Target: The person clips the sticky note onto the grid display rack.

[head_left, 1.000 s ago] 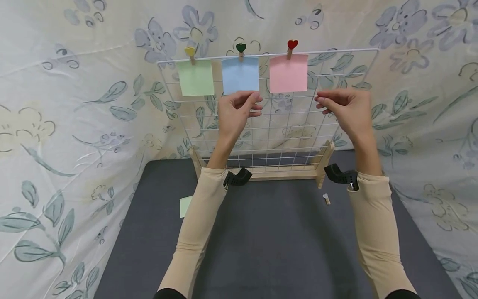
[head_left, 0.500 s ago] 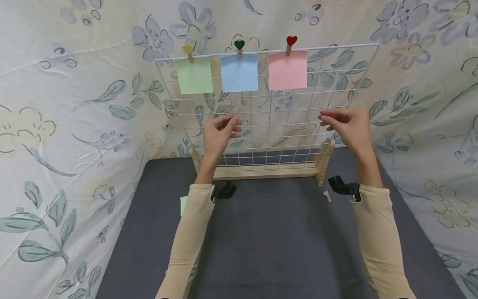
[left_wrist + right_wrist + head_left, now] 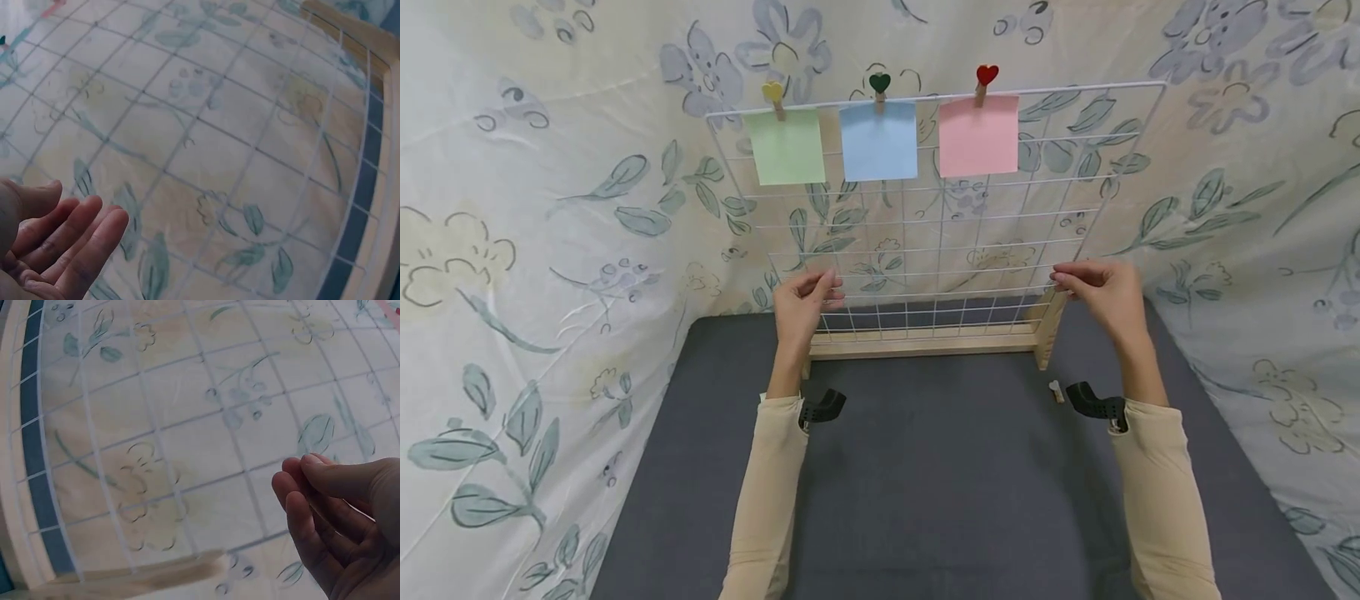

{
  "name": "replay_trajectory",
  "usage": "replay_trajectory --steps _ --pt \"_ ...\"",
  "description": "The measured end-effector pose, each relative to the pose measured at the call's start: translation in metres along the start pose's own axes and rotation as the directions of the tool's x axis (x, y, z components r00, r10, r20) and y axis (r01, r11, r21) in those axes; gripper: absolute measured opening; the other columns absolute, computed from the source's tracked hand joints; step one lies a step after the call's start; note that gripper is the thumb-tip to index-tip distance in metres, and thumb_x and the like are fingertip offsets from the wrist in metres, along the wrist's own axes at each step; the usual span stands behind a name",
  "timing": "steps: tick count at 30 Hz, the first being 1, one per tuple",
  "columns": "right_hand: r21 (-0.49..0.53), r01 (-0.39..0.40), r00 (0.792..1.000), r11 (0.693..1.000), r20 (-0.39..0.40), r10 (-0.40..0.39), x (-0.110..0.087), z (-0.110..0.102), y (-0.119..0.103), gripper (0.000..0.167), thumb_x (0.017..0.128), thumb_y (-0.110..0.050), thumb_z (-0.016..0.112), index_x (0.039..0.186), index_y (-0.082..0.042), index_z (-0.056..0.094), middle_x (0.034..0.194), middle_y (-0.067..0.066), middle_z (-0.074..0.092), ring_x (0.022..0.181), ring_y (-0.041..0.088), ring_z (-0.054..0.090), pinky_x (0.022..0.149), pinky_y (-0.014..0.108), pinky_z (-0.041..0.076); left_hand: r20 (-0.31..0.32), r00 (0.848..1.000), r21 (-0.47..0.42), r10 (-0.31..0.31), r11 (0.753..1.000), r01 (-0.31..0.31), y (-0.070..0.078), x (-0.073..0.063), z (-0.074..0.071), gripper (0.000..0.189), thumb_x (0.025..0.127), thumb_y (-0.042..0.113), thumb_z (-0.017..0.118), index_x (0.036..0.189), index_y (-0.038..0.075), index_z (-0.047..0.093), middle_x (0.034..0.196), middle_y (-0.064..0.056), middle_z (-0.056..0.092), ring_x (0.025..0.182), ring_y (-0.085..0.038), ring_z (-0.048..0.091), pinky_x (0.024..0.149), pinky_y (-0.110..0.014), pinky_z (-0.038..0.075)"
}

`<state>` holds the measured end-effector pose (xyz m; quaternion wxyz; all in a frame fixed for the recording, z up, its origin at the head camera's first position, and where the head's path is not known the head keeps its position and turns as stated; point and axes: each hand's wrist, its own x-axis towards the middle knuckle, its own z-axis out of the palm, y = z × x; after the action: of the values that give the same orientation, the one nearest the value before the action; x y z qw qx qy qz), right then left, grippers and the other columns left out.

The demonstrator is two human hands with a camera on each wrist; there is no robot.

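Note:
My left hand (image 3: 801,310) is in front of the lower left of a white wire grid (image 3: 1090,87), its fingers loosely curved around nothing. At the grid's lower right is my right hand (image 3: 1107,298), thumb near the fingertips and nothing held, as the right wrist view also shows. Along the grid's top bar hang a green paper square (image 3: 787,150), a blue one (image 3: 878,143) and a pink one (image 3: 979,140). Wooden clothespins with a yellow heart (image 3: 773,91), a dark green heart (image 3: 880,82) and a red heart (image 3: 987,75) clip them.
A wooden stand (image 3: 925,346) carries the grid at the back of the dark table (image 3: 955,500). A small clothespin with a whitish top (image 3: 1057,392) lies near its right foot. Patterned floral cloth (image 3: 587,333) hangs behind and at the sides.
Both hands have come down from just below the papers to the grid's lower part. The left has also moved left, now covering nearly all of a pale green paper on the table.

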<state>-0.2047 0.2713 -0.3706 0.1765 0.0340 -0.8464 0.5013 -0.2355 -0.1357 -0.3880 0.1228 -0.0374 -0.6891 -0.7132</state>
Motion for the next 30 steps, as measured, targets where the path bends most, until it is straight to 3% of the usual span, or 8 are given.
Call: replay_trajectory --steps 8,14,18,22,25,30 --pt "-0.098 -0.023 0.999 0.995 0.04 0.027 -0.018 0.001 0.031 0.026 0.094 -0.016 0.069 0.11 0.004 0.072 0.084 -0.006 0.074 0.067 -0.005 0.062 0.059 0.01 0.053 -0.044 0.995 -0.036 -0.089 0.996 0.088 -0.039 -0.02 -0.028 0.031 0.095 0.014 0.066 0.112 -0.012 0.066 0.104 -0.036 0.065 0.082 -0.038 0.071 0.07 -0.035 0.064" --pt "-0.108 -0.057 0.996 0.992 0.065 0.064 -0.031 0.009 0.053 0.025 0.093 -0.014 0.069 0.109 0.005 0.072 0.09 0.016 0.074 0.067 -0.007 0.062 0.06 0.011 0.056 -0.07 0.982 -0.022 -0.173 0.985 0.172 -0.07 -0.039 -0.046 0.032 0.096 0.013 0.065 0.114 -0.013 0.064 0.104 -0.035 0.065 0.077 -0.029 0.073 0.071 -0.037 0.064" --pt "-0.127 -0.08 0.994 0.989 0.068 0.089 -0.04 0.012 0.067 0.025 0.094 -0.013 0.067 0.109 0.007 0.071 0.096 0.024 0.071 0.066 -0.008 0.061 0.059 0.012 0.056 -0.113 0.97 0.013 -0.216 0.976 0.219 -0.085 -0.049 -0.06 0.034 0.096 0.016 0.065 0.115 -0.012 0.065 0.102 -0.029 0.069 0.075 -0.025 0.073 0.076 -0.044 0.062" --pt "-0.145 -0.109 0.991 0.983 0.067 0.119 -0.047 0.011 0.08 0.026 0.095 -0.015 0.067 0.109 0.007 0.071 0.097 0.026 0.071 0.065 -0.009 0.06 0.057 0.011 0.055 -0.149 0.956 -0.009 -0.254 0.967 0.255 -0.095 -0.057 -0.079 0.034 0.096 0.014 0.064 0.115 -0.014 0.063 0.102 -0.03 0.068 0.074 -0.024 0.073 0.079 -0.046 0.061" --pt "-0.151 -0.129 0.988 0.98 0.068 0.14 -0.052 0.01 0.088 0.028 0.094 -0.017 0.068 0.109 0.007 0.071 0.096 0.027 0.07 0.065 -0.009 0.06 0.057 0.012 0.056 -0.185 0.939 -0.022 -0.291 0.956 0.292 -0.101 -0.062 -0.094 0.033 0.097 0.013 0.063 0.116 -0.014 0.063 0.097 -0.022 0.072 0.072 -0.02 0.073 0.075 -0.039 0.063" --pt "-0.19 -0.174 0.978 0.966 0.08 0.192 -0.062 0.007 0.111 0.03 0.095 -0.025 0.067 0.11 0.001 0.073 0.094 0.019 0.073 0.069 0.001 0.065 0.055 0.021 0.058 -0.269 0.908 0.022 -0.322 0.94 0.34 -0.112 -0.073 -0.12 0.034 0.098 0.013 0.062 0.118 -0.015 0.061 0.103 -0.025 0.069 0.068 -0.012 0.071 0.069 -0.03 0.064"
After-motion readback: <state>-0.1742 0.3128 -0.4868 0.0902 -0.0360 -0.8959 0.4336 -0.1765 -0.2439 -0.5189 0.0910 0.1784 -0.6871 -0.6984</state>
